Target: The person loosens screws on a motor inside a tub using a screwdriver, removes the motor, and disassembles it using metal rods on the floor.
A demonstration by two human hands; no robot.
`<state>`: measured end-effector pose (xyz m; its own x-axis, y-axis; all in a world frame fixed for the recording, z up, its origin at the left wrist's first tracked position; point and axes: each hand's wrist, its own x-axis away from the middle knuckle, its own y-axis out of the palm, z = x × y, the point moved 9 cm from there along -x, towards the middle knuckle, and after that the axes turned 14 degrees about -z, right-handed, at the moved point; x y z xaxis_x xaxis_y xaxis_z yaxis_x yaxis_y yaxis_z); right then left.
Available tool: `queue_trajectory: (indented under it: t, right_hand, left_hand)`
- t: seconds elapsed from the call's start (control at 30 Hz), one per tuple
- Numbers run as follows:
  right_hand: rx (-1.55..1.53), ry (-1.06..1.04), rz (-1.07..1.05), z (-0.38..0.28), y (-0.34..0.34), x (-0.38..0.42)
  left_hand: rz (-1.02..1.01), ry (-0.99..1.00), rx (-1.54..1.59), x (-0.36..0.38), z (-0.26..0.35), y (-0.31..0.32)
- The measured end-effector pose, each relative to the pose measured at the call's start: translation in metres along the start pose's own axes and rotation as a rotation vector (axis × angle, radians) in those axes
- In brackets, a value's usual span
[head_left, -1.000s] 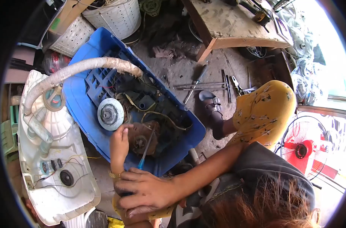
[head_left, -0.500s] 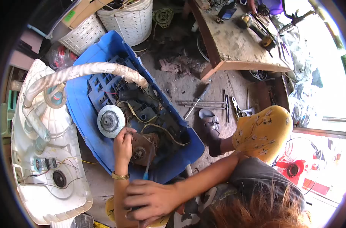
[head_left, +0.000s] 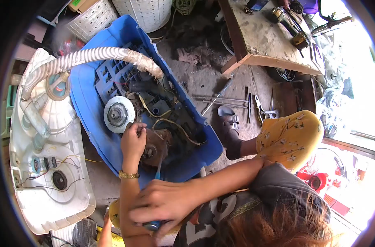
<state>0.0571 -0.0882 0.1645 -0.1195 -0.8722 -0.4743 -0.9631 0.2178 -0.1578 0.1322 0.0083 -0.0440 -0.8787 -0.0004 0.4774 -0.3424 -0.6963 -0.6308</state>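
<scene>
My right hand [head_left: 167, 201], slightly blurred, is wrapped around the blue handle of a screwdriver [head_left: 153, 225], whose end shows below the fingers. The screwdriver's thin shaft points up at a rusty brown motor part [head_left: 156, 148] in the near end of the blue plastic tub [head_left: 107, 154]. My left hand [head_left: 134, 142], with a gold watch on the wrist, is closed in a pinch beside that part. What its fingers hold is hidden. Just above them sits a round pale pulley [head_left: 119, 115] with a grey hub. Wires and dark fittings lie deeper in the tub.
A ribbed hose [head_left: 88, 55] arches from a white plastic panel [head_left: 31, 206] into the tub. Rods and pliers [head_left: 259, 109] lie on the floor to the right. A wooden table [head_left: 269, 45] with tools stands behind. A red fan [head_left: 318, 181] is at the right.
The whole view has shifted slightly. My right hand has moved left, and more of the handle's end shows below it. My left hand stays near the pulley.
</scene>
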Motion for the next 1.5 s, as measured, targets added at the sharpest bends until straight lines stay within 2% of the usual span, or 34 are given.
queue_trajectory:
  t: [0.03, 0.1, 0.17, 0.2, 0.27, 0.3, 0.4, 0.43, 0.53, 0.57, 0.6, 0.67, 0.77, 0.87, 0.9, 1.0, 1.03, 1.13, 1.17, 1.2, 1.27, 1.3, 1.37, 1.4, 1.5]
  right_hand:
    - [0.239, -0.068, 0.289, -0.014, -0.012, 0.006]
    - [0.313, -0.028, 0.433, -0.017, -0.014, 0.015]
    - [0.319, -0.024, 0.525, -0.022, -0.026, 0.017]
    - [0.218, -0.023, 0.386, -0.014, -0.022, 0.008]
    - [0.019, -0.022, 0.104, 0.003, -0.013, -0.009]
    - [-0.23, -0.017, -0.109, 0.008, -0.01, -0.021]
    - [-0.894, 0.003, -0.67, 0.02, 0.018, -0.023]
    - [-0.772, -0.201, -0.451, 0.015, -0.005, -0.036]
    - [-0.042, 0.028, 0.046, 0.017, -0.047, -0.025]
    - [0.127, -0.044, 0.265, 0.011, -0.048, -0.018]
    - [0.427, -0.014, 0.444, 0.001, -0.046, -0.003]
    - [0.499, 0.034, 0.65, -0.008, -0.041, 0.014]
    - [0.386, -0.041, 0.66, -0.009, -0.042, 0.016]
    - [-0.07, -0.076, 0.091, 0.012, -0.025, -0.015]
    - [-0.198, -0.131, -0.039, 0.012, -0.021, -0.027]
    - [-0.656, -0.133, -0.522, 0.019, 0.01, -0.037]
    - [-0.638, -0.088, -0.565, 0.023, 0.01, -0.041]
    - [-0.199, 0.202, -0.032, 0.03, -0.036, -0.04]
    - [0.055, 0.148, 0.354, 0.023, -0.05, -0.033]
    - [0.173, 0.119, 0.458, 0.016, -0.043, -0.023]
    - [0.414, 0.054, 0.654, -0.017, -0.05, -0.009]
    - [0.408, 0.054, 0.677, -0.015, -0.044, -0.008]
    - [0.385, 0.018, 0.583, -0.002, -0.033, -0.015]
    - [0.374, -0.003, 0.536, 0.002, -0.027, -0.018]
    - [-0.323, 0.037, -0.322, 0.02, 0.003, -0.053]
  left_hand:
    - [0.002, -0.013, -0.043, 0.001, -0.002, 0.001]
    - [0.01, -0.037, -0.131, 0.001, -0.007, 0.002]
    - [0.004, 0.029, -0.105, 0.001, -0.003, 0.004]
    - [0.002, 0.065, -0.092, 0.002, 0.0, 0.004]
    - [-0.174, 0.089, -0.134, 0.003, 0.013, 0.018]
    - [-0.261, 0.101, -0.154, 0.006, 0.019, 0.026]
    - [-0.276, 0.4, -0.299, 0.016, 0.041, 0.048]
    - [-0.412, 0.329, -0.148, 0.017, 0.045, 0.055]
    - [-0.453, 0.389, -0.111, 0.019, 0.051, 0.056]
    - [-0.413, 0.466, -0.143, 0.018, 0.052, 0.049]
    - [-0.427, 0.407, -0.146, 0.015, 0.046, 0.049]
    - [-0.453, 0.285, -0.149, 0.011, 0.041, 0.044]
    - [-0.444, 0.361, -0.149, 0.023, 0.061, 0.032]
    - [-0.401, 0.462, -0.136, 0.04, 0.085, 0.015]
    - [-0.388, 0.493, -0.123, 0.045, 0.089, 0.011]
    - [-0.53, 0.428, 0.042, 0.048, 0.077, 0.022]
    - [-0.575, 0.403, 0.096, 0.048, 0.073, 0.025]
    - [-0.708, 0.332, 0.262, 0.049, 0.061, 0.037]
    - [-0.61, 0.317, 0.206, 0.045, 0.059, 0.034]
    - [-0.603, 0.253, 0.298, 0.04, 0.054, 0.035]
    - [-0.586, 0.253, 0.232, 0.042, 0.069, 0.03]
    - [-0.601, 0.251, 0.206, 0.043, 0.071, 0.029]
    - [-0.632, 0.245, 0.154, 0.048, 0.071, 0.029]
    - [-0.618, 0.315, 0.112, 0.05, 0.074, 0.028]
    - [-0.58, 0.483, -0.018, 0.057, 0.083, 0.022]
